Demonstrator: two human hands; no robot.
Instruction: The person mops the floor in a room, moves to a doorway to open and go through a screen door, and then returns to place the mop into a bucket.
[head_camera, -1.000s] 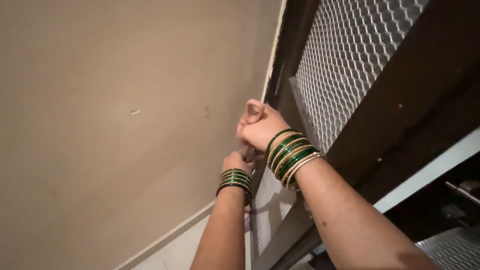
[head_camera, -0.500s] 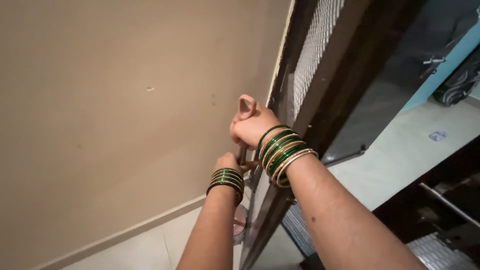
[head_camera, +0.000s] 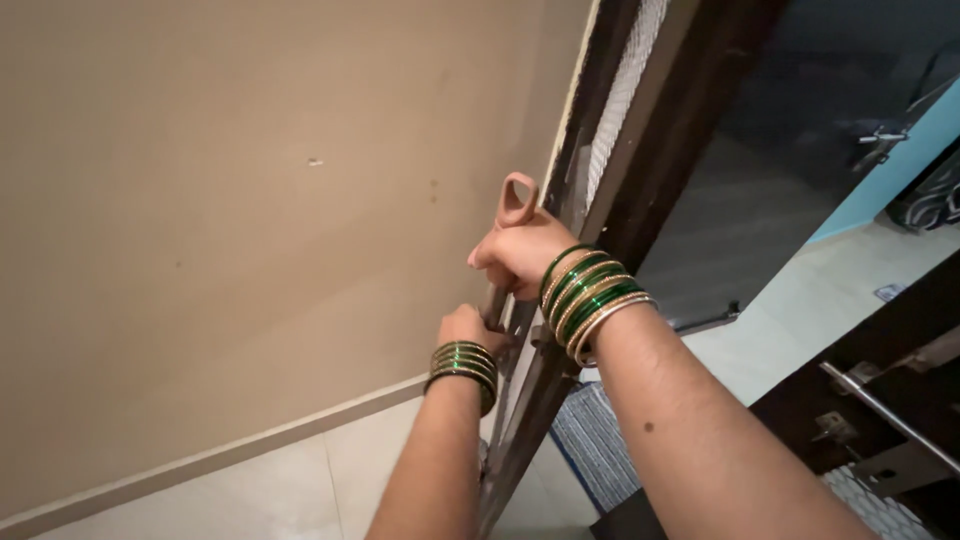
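Both hands clamp one upright handle (head_camera: 517, 205) at frame centre: right hand (head_camera: 520, 255) uppermost, left hand (head_camera: 468, 328) below. Its long axis parallels the door edge (head_camera: 600, 150).

Handle (head_camera: 515, 205): only looped top shows; shaft hidden inside right hand (head_camera: 520, 255) and left hand (head_camera: 465, 328), lower end unseen. Striped mat (head_camera: 595, 450): partly covered by right forearm. Both forearms cut off at bottom edge.

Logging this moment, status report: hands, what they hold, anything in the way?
Both hands shut on handle: right hand high, left hand lower. Mesh door and wall close alongside.
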